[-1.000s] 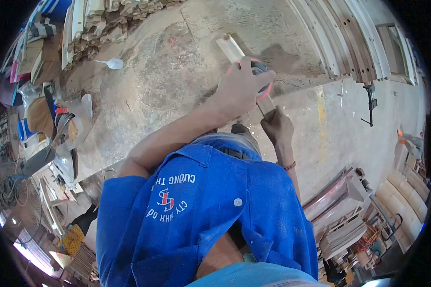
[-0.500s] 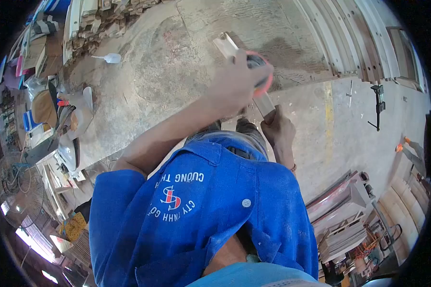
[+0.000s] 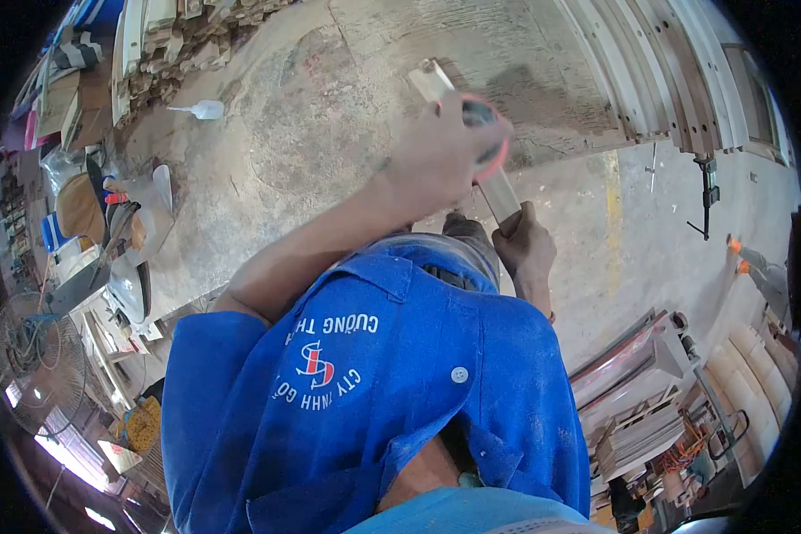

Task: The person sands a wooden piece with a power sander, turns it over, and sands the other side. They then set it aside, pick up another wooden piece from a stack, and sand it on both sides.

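My left hand (image 3: pixel 436 158), smeared by motion, is closed around a round red-rimmed thing (image 3: pixel 493 142) with a dark centre. I cannot make out exactly what kind of thing it is. It sits over the middle of a pale, narrow wooden strip (image 3: pixel 500 198), hiding part of it. My right hand (image 3: pixel 527 246) grips the near end of that strip, fingers wrapped round it. The strip slants away from me, its far end up and to the left.
Long wooden boards with holes (image 3: pixel 632 71) lie at the far right, beside a black clamp (image 3: pixel 708 191). Stacked wood pieces (image 3: pixel 182 40) stand at the far left. A white squeeze bottle (image 3: pixel 207 109) is on the concrete surface. A fan (image 3: pixel 40 360) and another person's legs (image 3: pixel 756 262) are at the sides.
The wooden strip and the round red-rimmed thing have shifted slightly right. My right hand has moved a little right and down, still holding the strip.
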The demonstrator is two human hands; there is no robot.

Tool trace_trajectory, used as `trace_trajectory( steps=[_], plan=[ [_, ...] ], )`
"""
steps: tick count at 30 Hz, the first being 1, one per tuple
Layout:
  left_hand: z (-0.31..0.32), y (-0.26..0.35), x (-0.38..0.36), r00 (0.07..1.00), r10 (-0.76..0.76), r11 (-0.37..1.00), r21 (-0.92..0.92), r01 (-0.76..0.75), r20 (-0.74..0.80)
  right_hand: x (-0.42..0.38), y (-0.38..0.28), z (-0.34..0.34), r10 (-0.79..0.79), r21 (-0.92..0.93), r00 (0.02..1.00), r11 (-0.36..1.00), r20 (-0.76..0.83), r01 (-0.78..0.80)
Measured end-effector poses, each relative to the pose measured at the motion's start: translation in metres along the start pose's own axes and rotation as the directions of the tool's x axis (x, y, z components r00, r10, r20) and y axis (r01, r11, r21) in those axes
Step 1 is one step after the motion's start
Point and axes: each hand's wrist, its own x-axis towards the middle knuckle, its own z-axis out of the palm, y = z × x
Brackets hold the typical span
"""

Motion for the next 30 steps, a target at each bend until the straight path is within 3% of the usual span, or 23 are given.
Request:
trace_trajectory(
  steps=[2, 3, 5, 7, 9, 16, 19, 21, 30],
  plan=[
    [-0.015, -0.02, 0.017, 0.986, -0.137, 0.991, -0.021, 0.136, -0.091, -0.001, -0.002, -0.002, 0.031, 0.002, 0.999, 1.0, 0.013, -0.031],
    [-0.02, -0.032, 0.022, 0.988, -0.128, 0.992, -0.021, 0.127, -0.088, -0.002, -0.002, -0.004, 0.059, 0.002, 0.998, 0.998, 0.022, -0.059],
    [-0.034, -0.057, 0.028, 0.949, -0.273, 0.956, 0.061, 0.285, -0.159, -0.006, -0.003, -0.004, 0.053, 0.053, 0.998, 0.997, 0.017, -0.053],
    [-0.037, -0.054, 0.012, 0.961, -0.244, 0.961, 0.104, 0.258, -0.131, -0.007, -0.004, -0.004, 0.047, 0.112, 0.999, 0.993, 0.019, -0.049],
    [-0.038, -0.055, 0.004, 0.97, -0.226, 0.962, 0.139, 0.236, -0.085, -0.01, -0.002, -0.004, -0.053, 0.141, 0.997, 0.988, -0.051, 0.059],
    [-0.049, -0.055, 0.02, 0.964, -0.263, 0.943, 0.198, 0.268, -0.05, -0.009, -0.004, -0.002, -0.054, 0.209, 0.998, 0.976, -0.035, 0.06],
    [-0.047, -0.05, 0.02, 0.978, -0.207, 0.952, 0.223, 0.208, -0.029, -0.009, -0.007, -0.001, 0.034, 0.07, 0.999, 0.997, -0.03, -0.032],
    [-0.047, -0.049, 0.021, 0.985, -0.17, 0.956, 0.241, 0.17, -0.022, -0.01, -0.002, 0.003, -0.02, 0.157, 0.998, 0.987, -0.058, 0.029],
    [-0.052, -0.049, 0.029, 0.974, -0.226, 0.955, 0.192, 0.225, -0.017, -0.01, 0.002, 0.011, -0.021, 0.164, 0.997, 0.986, -0.071, 0.033]
  ],
)
